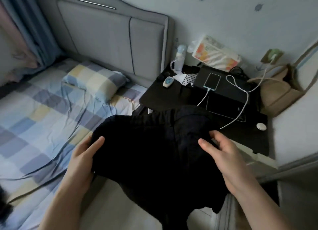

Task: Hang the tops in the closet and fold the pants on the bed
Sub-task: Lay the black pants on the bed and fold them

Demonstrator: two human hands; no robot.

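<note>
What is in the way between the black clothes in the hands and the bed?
Nothing visible. Both the left hand and right hand grip the black garment above the bed's edge, and the checked sheet beside it lies bare.

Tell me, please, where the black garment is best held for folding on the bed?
Probably at its two side edges, from either side, as the left hand and right hand grip the black garment now: it hangs limp, so a wide hold keeps it spread.
</note>
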